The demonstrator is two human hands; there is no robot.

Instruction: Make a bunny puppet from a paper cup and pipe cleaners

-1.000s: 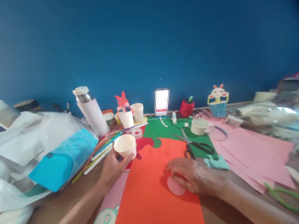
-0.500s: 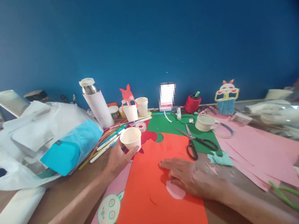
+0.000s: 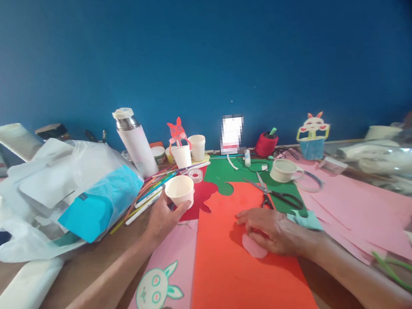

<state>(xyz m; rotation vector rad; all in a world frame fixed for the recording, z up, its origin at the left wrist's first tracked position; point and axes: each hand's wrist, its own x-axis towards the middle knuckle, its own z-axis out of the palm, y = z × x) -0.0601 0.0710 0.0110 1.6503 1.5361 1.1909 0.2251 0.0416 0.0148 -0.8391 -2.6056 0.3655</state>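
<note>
My left hand (image 3: 166,215) is wrapped round a white paper cup (image 3: 180,191), its open mouth facing up. My right hand (image 3: 267,228) lies flat on an orange paper sheet (image 3: 239,277), fingers stretched out. Partly under that hand is a small pink paper piece (image 3: 254,246). A pink sheet (image 3: 181,254) with a rabbit head drawing (image 3: 153,291) outlined in green lies to the left, partly covered by the orange sheet. Just beyond my right hand are black-handled scissors (image 3: 285,198), one handle loop partly hidden.
A plastic bag (image 3: 93,160), a thermos (image 3: 136,146) and pens (image 3: 148,199) stand or lie left. Paper-animal cups (image 3: 182,157) sit by the wall. A mug (image 3: 284,170) rests on green paper (image 3: 216,169); pink sheets (image 3: 363,202) lie right.
My right hand has moved right, and the orange sheet and small pink piece have slid right with it. More of the pink sheet and rabbit drawing shows. The left hand keeps the cup.
</note>
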